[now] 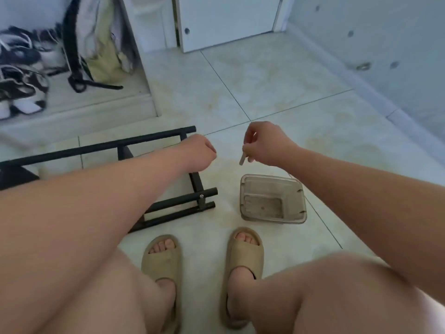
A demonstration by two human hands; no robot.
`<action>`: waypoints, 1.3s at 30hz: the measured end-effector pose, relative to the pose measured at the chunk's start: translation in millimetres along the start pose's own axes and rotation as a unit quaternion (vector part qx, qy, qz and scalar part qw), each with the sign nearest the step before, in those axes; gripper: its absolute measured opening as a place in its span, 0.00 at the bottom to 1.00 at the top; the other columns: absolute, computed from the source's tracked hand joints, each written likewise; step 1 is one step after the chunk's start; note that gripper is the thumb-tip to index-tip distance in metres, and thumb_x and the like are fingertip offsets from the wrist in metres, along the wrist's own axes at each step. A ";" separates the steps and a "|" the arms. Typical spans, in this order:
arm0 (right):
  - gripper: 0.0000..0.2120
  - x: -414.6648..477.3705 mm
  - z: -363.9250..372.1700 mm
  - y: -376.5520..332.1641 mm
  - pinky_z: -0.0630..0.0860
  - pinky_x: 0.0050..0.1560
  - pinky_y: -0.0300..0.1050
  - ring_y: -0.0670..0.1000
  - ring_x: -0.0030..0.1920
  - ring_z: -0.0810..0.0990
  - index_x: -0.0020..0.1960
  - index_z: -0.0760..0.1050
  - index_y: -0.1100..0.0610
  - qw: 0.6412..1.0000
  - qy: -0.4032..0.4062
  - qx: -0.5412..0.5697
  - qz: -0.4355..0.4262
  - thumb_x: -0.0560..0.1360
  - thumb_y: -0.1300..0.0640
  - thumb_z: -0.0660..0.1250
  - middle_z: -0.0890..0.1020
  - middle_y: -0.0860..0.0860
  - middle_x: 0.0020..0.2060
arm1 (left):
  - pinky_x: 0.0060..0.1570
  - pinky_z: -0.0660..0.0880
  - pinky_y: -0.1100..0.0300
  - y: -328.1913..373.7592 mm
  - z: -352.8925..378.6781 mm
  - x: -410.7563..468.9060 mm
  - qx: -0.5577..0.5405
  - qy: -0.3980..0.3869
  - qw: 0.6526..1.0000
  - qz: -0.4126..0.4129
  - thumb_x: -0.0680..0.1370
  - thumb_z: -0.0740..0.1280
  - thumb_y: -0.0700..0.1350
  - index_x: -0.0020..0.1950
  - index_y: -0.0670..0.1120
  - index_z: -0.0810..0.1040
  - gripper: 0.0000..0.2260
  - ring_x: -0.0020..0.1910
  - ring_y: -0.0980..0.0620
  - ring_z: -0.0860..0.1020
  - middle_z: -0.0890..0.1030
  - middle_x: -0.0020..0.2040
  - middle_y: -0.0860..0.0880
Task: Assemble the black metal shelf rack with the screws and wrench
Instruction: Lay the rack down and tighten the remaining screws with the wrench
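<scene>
The black metal rack (154,138) lies on its side on the tiled floor at the left, with a silver screw (201,195) showing in a joint near its front end. My left hand (197,154) hovers above the rack's right end with its fingers curled; I cannot tell whether it holds anything. My right hand (263,143) is raised to the right of it and pinches a small pale rod-shaped tool (242,159), apparently the wrench, which points downward. A clear plastic tub (272,198) stands on the floor under the right hand.
My feet in tan slippers (166,266) stand close in front, with my knees in the foreground. A low shelf with shoes (21,75) and a hanging bag (101,44) is at the back left. A white door (228,22) and a wall close off the back.
</scene>
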State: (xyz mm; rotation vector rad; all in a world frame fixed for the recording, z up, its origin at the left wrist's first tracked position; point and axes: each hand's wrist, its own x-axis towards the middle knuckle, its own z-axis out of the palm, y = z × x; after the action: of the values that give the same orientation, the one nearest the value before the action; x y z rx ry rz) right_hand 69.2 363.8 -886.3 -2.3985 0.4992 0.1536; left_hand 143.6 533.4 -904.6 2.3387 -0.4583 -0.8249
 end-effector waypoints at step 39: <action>0.04 -92.9 47.8 -94.7 0.83 0.45 0.45 0.51 0.37 0.86 0.44 0.77 0.60 0.954 -0.068 0.292 0.028 0.75 0.66 0.72 0.86 0.56 0.38 | 0.34 0.69 0.66 -39.3 -59.9 -115.7 -0.061 0.134 0.979 0.138 0.77 0.69 0.43 0.42 0.54 0.82 0.07 0.33 0.61 0.76 0.80 0.33 0.58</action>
State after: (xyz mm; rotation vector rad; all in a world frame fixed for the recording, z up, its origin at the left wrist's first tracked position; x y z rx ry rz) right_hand 21.9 489.9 -844.4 -1.7844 0.4704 0.1671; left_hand 101.1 646.2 -841.4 2.1680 -0.5800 -0.3888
